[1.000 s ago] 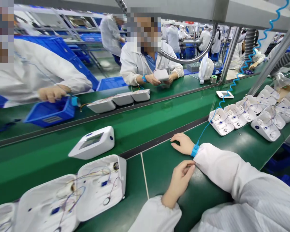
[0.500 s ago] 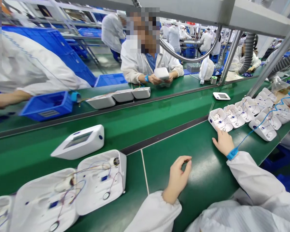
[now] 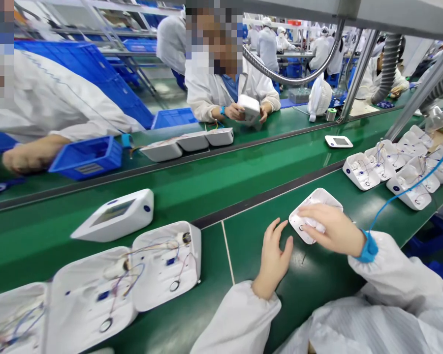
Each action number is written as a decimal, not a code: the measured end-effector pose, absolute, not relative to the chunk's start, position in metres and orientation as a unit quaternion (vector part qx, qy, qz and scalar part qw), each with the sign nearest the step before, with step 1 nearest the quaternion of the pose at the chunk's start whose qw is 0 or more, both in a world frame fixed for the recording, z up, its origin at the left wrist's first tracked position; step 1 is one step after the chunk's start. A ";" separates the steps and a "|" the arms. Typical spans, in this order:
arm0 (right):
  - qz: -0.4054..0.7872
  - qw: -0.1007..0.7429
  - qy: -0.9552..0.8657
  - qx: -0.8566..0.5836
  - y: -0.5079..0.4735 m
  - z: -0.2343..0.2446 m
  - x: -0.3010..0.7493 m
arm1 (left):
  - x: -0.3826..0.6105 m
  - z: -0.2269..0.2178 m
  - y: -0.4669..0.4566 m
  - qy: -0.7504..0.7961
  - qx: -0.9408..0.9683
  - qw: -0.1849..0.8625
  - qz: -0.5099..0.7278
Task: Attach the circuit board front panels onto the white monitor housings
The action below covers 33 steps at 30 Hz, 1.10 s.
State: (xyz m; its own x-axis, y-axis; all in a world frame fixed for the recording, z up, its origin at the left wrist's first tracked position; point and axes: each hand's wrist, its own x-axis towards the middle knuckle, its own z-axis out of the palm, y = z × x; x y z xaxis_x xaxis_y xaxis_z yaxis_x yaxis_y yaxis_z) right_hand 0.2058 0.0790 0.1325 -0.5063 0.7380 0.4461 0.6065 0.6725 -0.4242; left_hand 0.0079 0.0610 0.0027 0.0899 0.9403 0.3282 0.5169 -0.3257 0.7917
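A white plastic device housing [image 3: 321,196] with small parts inside lies tilted on the green bench in front of me. My right hand [image 3: 327,223] reaches across it, fingers over its left rim and thumb lower down, gripping it; the hand hides much of the inside. Just left of the housing, my left hand [image 3: 275,258] is open, fingers apart and holding nothing. It looks slightly clear of the rim. A blue wrist strap [image 3: 368,247] with a blue cord sits on my right wrist.
Wired open housings [image 3: 166,265] stand in a row at left; more housings [image 3: 362,172] are grouped at right. A closed device with a screen [image 3: 114,216] and a flatter one [image 3: 338,141] lie on the green centre strip. Opposite, a co-worker [image 3: 232,93] holds a white housing.
My right hand has brought one housing from the right-hand group leftward to in front of me. My left hand has opened its fingers wider. The co-worker opposite has tilted their housing.
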 end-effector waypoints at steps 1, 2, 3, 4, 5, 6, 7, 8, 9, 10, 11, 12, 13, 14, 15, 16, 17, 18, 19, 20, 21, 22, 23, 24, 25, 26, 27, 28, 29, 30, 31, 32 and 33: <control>0.077 0.287 -0.851 -0.433 0.085 0.131 0.216 | 0.008 0.004 0.061 0.526 0.703 0.251 0.408; 0.043 0.261 -0.834 -0.485 0.092 0.127 0.227 | 0.009 0.005 0.060 0.528 0.709 0.252 0.394; 0.015 0.227 -0.811 -0.539 0.098 0.123 0.236 | 0.009 0.005 0.060 0.529 0.714 0.253 0.383; 0.002 0.183 -0.790 -0.585 0.103 0.118 0.244 | 0.010 0.006 0.060 0.530 0.716 0.253 0.377; 0.002 0.137 -0.773 -0.619 0.107 0.113 0.251 | 0.010 0.007 0.060 0.531 0.717 0.252 0.374; 0.014 0.095 -0.762 -0.640 0.109 0.110 0.256 | 0.010 0.007 0.060 0.532 0.717 0.251 0.373; 0.032 0.063 -0.757 -0.649 0.110 0.108 0.260 | 0.010 0.007 0.060 0.533 0.715 0.250 0.376; 0.051 0.044 -0.757 -0.650 0.109 0.107 0.262 | 0.010 0.007 0.060 0.535 0.712 0.247 0.381; 0.072 0.038 -0.760 -0.645 0.108 0.108 0.264 | 0.010 0.007 0.060 0.538 0.708 0.243 0.387; 0.095 0.041 -0.766 -0.634 0.108 0.110 0.265 | 0.010 0.006 0.060 0.540 0.704 0.238 0.395; 0.123 0.048 -0.775 -0.618 0.107 0.112 0.265 | 0.010 0.006 0.060 0.542 0.701 0.230 0.402; 0.155 0.057 -0.786 -0.596 0.108 0.114 0.266 | 0.010 0.005 0.060 0.543 0.699 0.222 0.409; 0.188 0.071 -0.796 -0.571 0.109 0.114 0.266 | 0.010 0.004 0.059 0.542 0.699 0.214 0.415; 0.213 0.090 -0.803 -0.549 0.112 0.113 0.267 | 0.010 0.003 0.059 0.540 0.700 0.207 0.419; 0.225 0.115 -0.807 -0.534 0.117 0.109 0.268 | 0.009 0.002 0.060 0.536 0.703 0.202 0.422; 0.223 0.142 -0.809 -0.526 0.124 0.103 0.269 | 0.009 0.001 0.060 0.530 0.707 0.200 0.424; 0.208 0.167 -0.809 -0.524 0.132 0.095 0.271 | 0.009 0.000 0.061 0.523 0.711 0.199 0.425; 0.185 0.187 -0.807 -0.528 0.142 0.085 0.272 | 0.008 -0.001 0.062 0.516 0.714 0.200 0.428; 0.156 0.200 -0.806 -0.534 0.153 0.075 0.274 | 0.008 -0.002 0.064 0.510 0.714 0.202 0.434; 0.129 0.206 -0.804 -0.543 0.166 0.066 0.275 | 0.007 -0.003 0.066 0.507 0.711 0.204 0.443; 0.104 0.207 -0.800 -0.554 0.181 0.057 0.275 | 0.006 -0.004 0.069 0.507 0.704 0.207 0.452; 0.079 0.206 -0.795 -0.566 0.197 0.050 0.275 | 0.006 -0.004 0.071 0.510 0.695 0.210 0.462; 0.058 0.199 -0.791 -0.576 0.215 0.044 0.275 | 0.005 -0.004 0.073 0.513 0.686 0.213 0.469; 0.040 0.188 -0.787 -0.586 0.233 0.040 0.275 | 0.005 -0.004 0.075 0.517 0.679 0.216 0.474; 0.027 0.170 -0.783 -0.598 0.252 0.039 0.276 | 0.004 -0.003 0.076 0.519 0.675 0.218 0.477; 0.018 0.148 -0.776 -0.613 0.271 0.038 0.277 | 0.004 -0.003 0.076 0.520 0.672 0.220 0.479; 0.012 0.124 -0.764 -0.633 0.290 0.039 0.278 | 0.004 -0.003 0.076 0.520 0.670 0.220 0.482; 0.007 0.100 -0.747 -0.657 0.308 0.041 0.281 | 0.004 -0.002 0.076 0.520 0.668 0.220 0.485; 0.002 0.073 -0.729 -0.680 0.325 0.043 0.284 | 0.005 -0.002 0.076 0.521 0.664 0.221 0.488; -0.003 0.043 -0.711 -0.702 0.340 0.045 0.288 | 0.005 -0.002 0.075 0.524 0.660 0.223 0.489; -0.005 0.010 -0.696 -0.718 0.353 0.047 0.293 | 0.005 -0.001 0.075 0.528 0.655 0.227 0.490; -0.005 -0.006 -0.690 -0.724 0.364 0.048 0.297 | 0.005 -0.001 0.074 0.534 0.650 0.231 0.489; -0.003 -0.020 -0.685 -0.728 0.373 0.048 0.301 | 0.006 -0.001 0.074 0.540 0.644 0.236 0.489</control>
State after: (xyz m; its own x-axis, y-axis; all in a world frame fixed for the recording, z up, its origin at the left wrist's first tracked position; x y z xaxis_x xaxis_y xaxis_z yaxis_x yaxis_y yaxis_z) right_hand 0.3012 0.3728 0.0476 0.0613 0.9979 -0.0224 0.9976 -0.0605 0.0332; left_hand 0.0057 0.0740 -0.0008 -0.0599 0.9251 0.3749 0.4648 -0.3065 0.8307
